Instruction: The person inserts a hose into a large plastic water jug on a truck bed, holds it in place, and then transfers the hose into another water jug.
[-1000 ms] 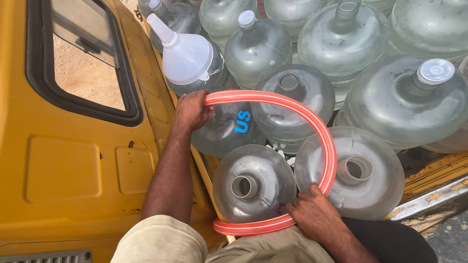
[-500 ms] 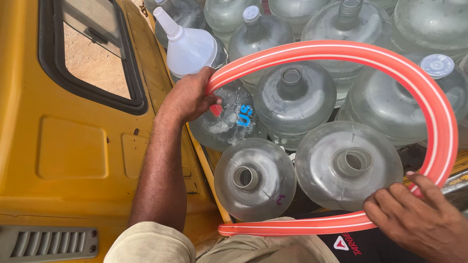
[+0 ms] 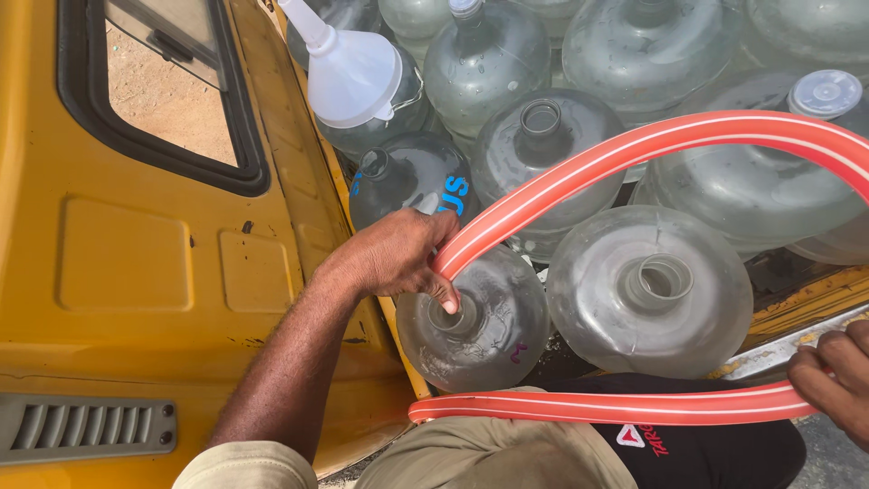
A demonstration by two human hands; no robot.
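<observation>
My left hand (image 3: 394, 254) grips one end of a red hose with white stripes (image 3: 652, 145) and presses that end down at the open neck of a clear water jug (image 3: 475, 317). The hose loops up to the right, out of frame, and comes back along the bottom, where my right hand (image 3: 833, 376) holds it at the right edge. A second open jug (image 3: 647, 290) stands just right of the first one.
Several more large clear jugs (image 3: 543, 154) fill the truck bed, one at the far right with a white cap (image 3: 826, 92). A white funnel (image 3: 348, 68) rests upside down on a jug at the back. The yellow cab wall (image 3: 136, 272) with its window stands on the left.
My left hand has brought the hose end down from the far jug to the neck of the near jug. The hose loop has swung wider to the right, with my right hand following.
</observation>
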